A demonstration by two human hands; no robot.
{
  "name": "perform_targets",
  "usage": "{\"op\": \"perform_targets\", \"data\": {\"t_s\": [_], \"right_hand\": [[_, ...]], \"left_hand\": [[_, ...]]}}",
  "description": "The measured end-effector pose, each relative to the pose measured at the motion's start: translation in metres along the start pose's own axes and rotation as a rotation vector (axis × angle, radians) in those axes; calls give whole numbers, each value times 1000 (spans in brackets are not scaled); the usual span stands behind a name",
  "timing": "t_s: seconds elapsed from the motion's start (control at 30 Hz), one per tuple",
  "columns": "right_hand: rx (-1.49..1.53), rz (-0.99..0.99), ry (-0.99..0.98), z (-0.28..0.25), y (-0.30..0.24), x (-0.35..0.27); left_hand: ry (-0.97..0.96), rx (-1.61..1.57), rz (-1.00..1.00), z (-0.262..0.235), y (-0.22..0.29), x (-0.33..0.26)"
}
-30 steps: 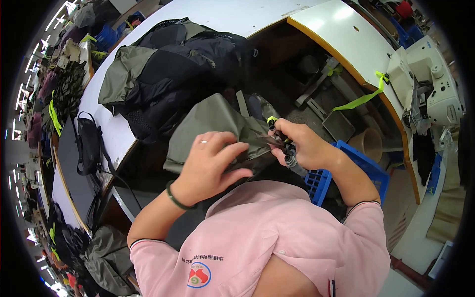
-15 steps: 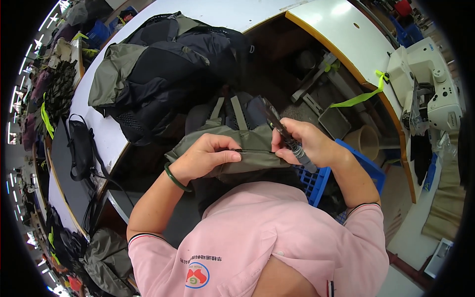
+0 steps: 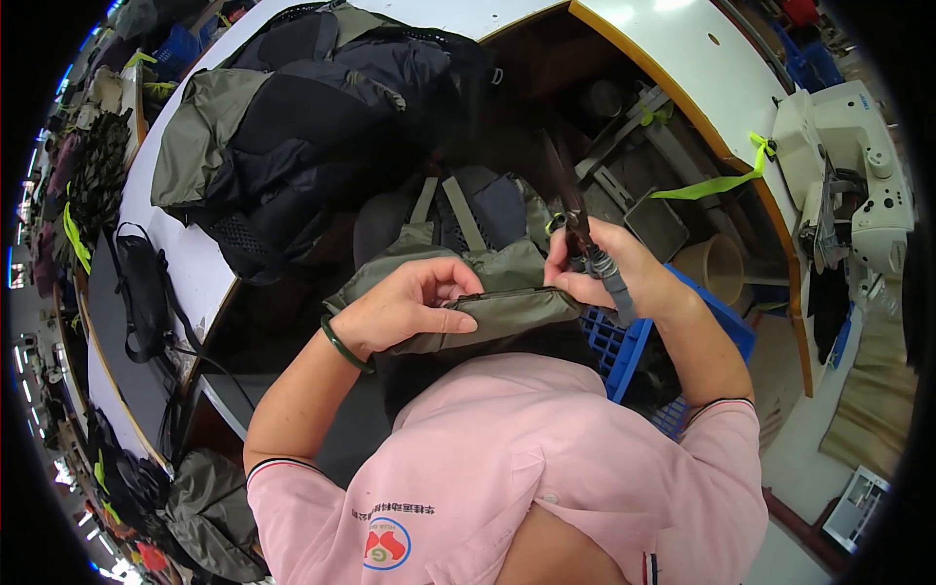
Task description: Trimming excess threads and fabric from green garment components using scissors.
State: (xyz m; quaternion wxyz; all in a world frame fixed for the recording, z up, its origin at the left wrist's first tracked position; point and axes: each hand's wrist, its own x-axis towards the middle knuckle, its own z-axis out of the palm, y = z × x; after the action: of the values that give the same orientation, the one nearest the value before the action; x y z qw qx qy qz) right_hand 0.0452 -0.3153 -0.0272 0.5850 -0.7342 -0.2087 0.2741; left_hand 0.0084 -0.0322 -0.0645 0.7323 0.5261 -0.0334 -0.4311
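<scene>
An olive-green backpack (image 3: 507,268) with dark panels and two pale straps lies across my lap. My left hand (image 3: 419,307) is closed on the edge of its olive fabric, thumb on top and fingertips tucked behind the fold. At the other end of the same dark-trimmed edge is my right hand (image 3: 609,268), with its thumb by the fabric. In that hand I hold dark scissors (image 3: 575,224), blades pointing away from me and grey-wrapped handles under the palm. Whether the right fingertips also pinch the fabric is hard to tell.
A large black and olive backpack (image 3: 302,127) lies on the white table at the left. To my right are a blue crate (image 3: 717,317), a beige bin (image 3: 710,271) and a white sewing machine (image 3: 858,175). A neon-yellow ribbon (image 3: 712,185) hangs off the right table's edge.
My right hand has shifted slightly right and away from me, the scissors turning with it. The fabric edge between my hands now stands out more, its front bulging toward me.
</scene>
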Motion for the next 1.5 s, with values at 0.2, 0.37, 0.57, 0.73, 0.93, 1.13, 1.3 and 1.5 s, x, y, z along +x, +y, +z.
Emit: {"op": "perform_targets", "data": {"t_s": [0.2,0.37,0.57,0.73,0.93,1.13,1.3,1.5], "right_hand": [[-629,-111,161,-24,-6,-4],[-1128,-373,148,-36,-24,-5],[-1240,-410,24,-35,-29,-1],[-1265,-439,20,-31,-30,2],[-1253,-385,-22,-32,-26,2],[-1211,-353,-35,-37,-22,-1],[-1218,-313,9,-37,-35,1],[-1220,-370,-68,-31,-33,5]], "left_hand": [[29,-90,0,-3,-3,5],[41,-76,-14,-1,-1,11],[29,-18,-7,4,1,18],[16,27,10,5,-3,20],[2,40,39,5,-6,20],[-6,44,82,5,-8,22],[-3,72,86,5,-8,22],[0,105,56,10,-3,22]]}}
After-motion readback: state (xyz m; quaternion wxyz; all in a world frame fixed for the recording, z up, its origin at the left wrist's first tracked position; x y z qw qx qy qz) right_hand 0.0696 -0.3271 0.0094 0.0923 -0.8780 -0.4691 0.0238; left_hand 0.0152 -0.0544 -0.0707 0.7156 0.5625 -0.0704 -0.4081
